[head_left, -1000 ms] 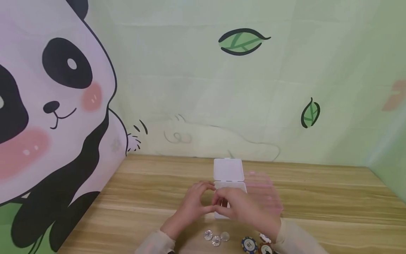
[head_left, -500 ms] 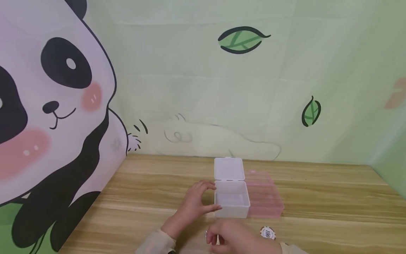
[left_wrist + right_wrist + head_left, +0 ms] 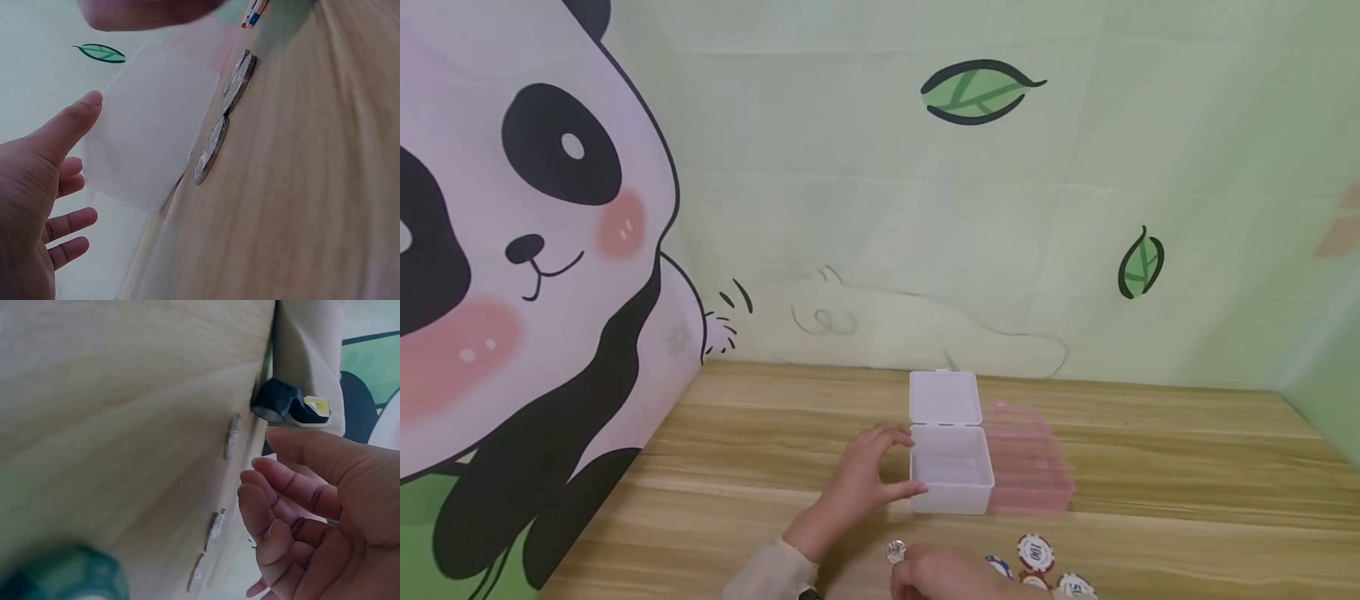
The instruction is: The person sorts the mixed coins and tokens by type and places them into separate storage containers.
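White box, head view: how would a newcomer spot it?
On the wooden table, find the left hand. Immediately to its right stands the white box, lid open. White walls set it apart from the pink box alongside.

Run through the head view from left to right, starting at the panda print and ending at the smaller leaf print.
Panda print → left hand → open white box → pink translucent box → smaller leaf print.
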`<state>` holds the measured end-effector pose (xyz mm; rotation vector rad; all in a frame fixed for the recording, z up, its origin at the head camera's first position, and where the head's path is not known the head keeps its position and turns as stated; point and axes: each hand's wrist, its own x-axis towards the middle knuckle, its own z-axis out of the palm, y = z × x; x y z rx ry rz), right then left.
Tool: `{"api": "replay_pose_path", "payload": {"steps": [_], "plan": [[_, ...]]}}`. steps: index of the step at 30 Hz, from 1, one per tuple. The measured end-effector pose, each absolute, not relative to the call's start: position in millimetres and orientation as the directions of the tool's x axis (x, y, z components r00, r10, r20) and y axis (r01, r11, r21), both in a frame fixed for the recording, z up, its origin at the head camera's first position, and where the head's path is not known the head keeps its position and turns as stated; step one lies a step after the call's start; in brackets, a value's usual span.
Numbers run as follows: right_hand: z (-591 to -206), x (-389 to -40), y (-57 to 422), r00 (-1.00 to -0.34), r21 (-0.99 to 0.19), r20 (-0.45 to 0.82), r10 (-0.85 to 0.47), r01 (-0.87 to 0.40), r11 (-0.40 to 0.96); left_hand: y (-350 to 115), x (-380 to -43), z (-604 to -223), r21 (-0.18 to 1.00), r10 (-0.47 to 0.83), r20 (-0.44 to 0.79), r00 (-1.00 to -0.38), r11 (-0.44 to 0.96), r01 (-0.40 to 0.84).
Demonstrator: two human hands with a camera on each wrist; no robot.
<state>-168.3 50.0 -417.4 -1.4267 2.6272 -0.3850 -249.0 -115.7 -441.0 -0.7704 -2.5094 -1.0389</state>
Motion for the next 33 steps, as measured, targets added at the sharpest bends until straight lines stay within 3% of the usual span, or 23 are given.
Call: {"api": "replay_pose_path", "payload": {"steps": [9,26,33], "plan": [[-426,-165,45,-0.619,-0.209,-0.048,-0.784,-0.762,0.613,-114,-249,-441,0.552,0.355,0.464,-0.812,0.6,0.578],[-431,-161,39,-0.629,-0.108,-0.053,-0.776,-0.769,0.63,-114,-249,-439,0.575,0.358,0.45,-0.818,0.585,0.572],[-430,-161,39,-0.64,-0.119,-0.07,-0.765,-0.756,0.643,-115,-249,-440,0.565,0.355,0.46,-0.814,0.59,0.577]]}}
